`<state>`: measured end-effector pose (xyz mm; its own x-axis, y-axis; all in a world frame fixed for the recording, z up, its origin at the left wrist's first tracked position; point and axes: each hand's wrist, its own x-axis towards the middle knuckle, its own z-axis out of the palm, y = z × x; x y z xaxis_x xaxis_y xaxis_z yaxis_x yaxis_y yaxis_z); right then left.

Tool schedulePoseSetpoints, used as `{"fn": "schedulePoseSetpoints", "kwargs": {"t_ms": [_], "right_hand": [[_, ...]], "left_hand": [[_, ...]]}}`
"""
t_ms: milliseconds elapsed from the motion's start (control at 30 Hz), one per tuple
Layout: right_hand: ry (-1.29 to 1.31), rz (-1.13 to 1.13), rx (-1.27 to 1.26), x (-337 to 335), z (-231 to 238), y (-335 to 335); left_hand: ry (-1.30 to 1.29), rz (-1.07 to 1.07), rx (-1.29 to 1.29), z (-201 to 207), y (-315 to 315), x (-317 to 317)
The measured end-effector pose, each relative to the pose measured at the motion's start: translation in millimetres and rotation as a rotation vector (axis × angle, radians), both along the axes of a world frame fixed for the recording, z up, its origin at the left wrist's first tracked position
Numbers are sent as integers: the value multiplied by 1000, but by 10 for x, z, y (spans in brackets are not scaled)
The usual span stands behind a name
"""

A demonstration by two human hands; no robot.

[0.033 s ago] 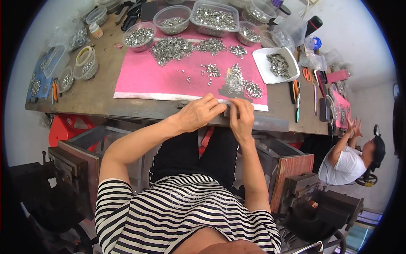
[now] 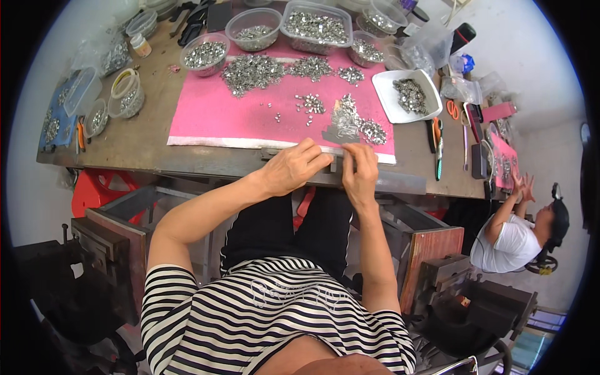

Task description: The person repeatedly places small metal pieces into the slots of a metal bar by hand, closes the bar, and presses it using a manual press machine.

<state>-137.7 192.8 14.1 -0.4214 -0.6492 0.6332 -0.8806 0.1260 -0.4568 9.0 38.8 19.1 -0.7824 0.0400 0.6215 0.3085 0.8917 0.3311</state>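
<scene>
My left hand (image 2: 292, 166) is closed at the table's front edge, fingers curled and thumb pressed in over a dark metal block (image 2: 270, 153). Whatever its fingertips grip is too small to make out. Just to its right, my right hand (image 2: 360, 170) has thumb and forefinger bent close together above the same edge, and I cannot make out what is between them. Beyond the fingers lies a dark flat plate (image 2: 331, 135) with thin silvery metal pieces (image 2: 345, 122) heaped on it. A small pile of shiny metal parts (image 2: 374, 132) sits beside it on the pink cloth (image 2: 219, 119).
Clear plastic tubs (image 2: 205, 55) of metal parts line the cloth's far side, near a larger heap (image 2: 253, 74). A white tray (image 2: 387, 100) stands right, with orange-handled pliers (image 2: 439, 144) nearby. Open drawers flank my legs. Another person (image 2: 515, 231) sits far right, hands raised.
My right hand has shifted slightly to the right, widening the gap to my left hand. The left hand stays almost in place.
</scene>
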Motion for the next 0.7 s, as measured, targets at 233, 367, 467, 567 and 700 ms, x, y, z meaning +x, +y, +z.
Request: {"fn": "schedulePoseSetpoints", "kwargs": {"t_ms": [233, 367, 467, 567, 700], "right_hand": [[-9, -29, 92, -274, 16, 51], [-22, -39, 124, -286, 27, 54], [-80, 3, 62, -213, 76, 60], [-125, 81, -4, -26, 171, 12], [-30, 192, -38, 226, 260, -123]], "left_hand": [[52, 108, 249, -61, 70, -10], [4, 150, 440, -32, 88, 10], [-63, 184, 674, 26, 62, 17], [-180, 144, 936, 50, 0, 7], [-273, 51, 1238, 36, -68, 6]]}}
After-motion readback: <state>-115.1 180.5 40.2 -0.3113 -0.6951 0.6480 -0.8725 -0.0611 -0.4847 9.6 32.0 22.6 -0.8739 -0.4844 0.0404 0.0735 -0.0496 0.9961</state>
